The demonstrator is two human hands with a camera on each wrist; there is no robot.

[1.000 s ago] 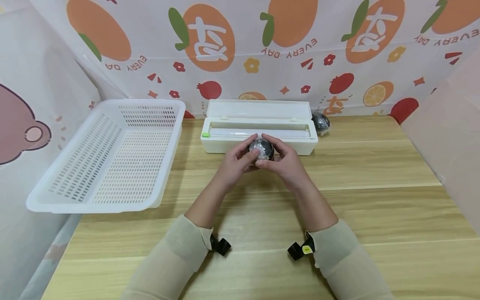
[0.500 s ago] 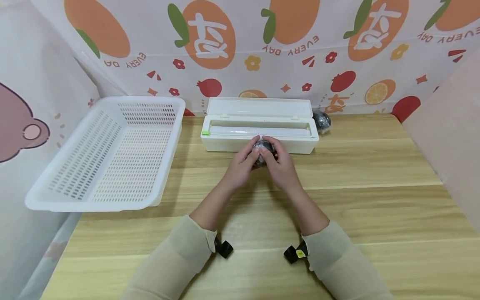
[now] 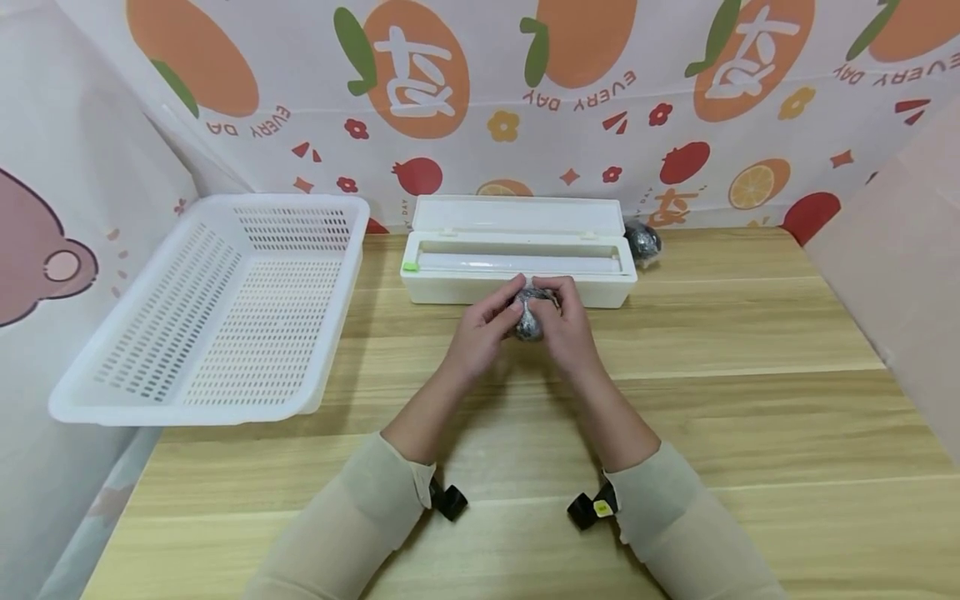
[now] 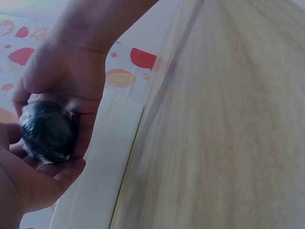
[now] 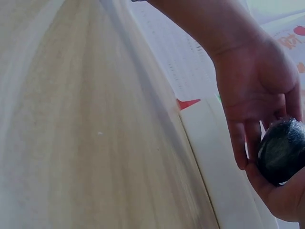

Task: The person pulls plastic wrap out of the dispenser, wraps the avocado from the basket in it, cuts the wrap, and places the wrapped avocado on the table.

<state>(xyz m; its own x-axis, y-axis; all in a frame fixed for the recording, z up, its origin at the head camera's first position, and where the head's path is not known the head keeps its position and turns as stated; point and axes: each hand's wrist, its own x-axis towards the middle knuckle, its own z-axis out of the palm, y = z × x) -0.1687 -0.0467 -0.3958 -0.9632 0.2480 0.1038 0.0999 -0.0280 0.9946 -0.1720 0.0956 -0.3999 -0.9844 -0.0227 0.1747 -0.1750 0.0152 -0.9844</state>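
Note:
Both hands hold a dark round object wrapped in clear cling film, just in front of the white cling film box. What lies under the wrap cannot be told. My left hand grips its left side, fingers curled and thumb near the top. From the right, my right hand grips it with the thumb pressed on the crinkled film. In the left wrist view the wrapped object rests between the two hands, over the fingers. The right wrist view shows its dark, shiny side.
Behind the hands stands the long white cling film box, lid raised, with a roll inside. A second dark wrapped object lies at its right end. A white perforated basket stands on the left. Printed cloth hangs behind the wooden table.
The hands have drawn closer around the wrapped object and turned it, so crinkled film now faces up. The right thumb has moved onto its top. Box and basket stay put.

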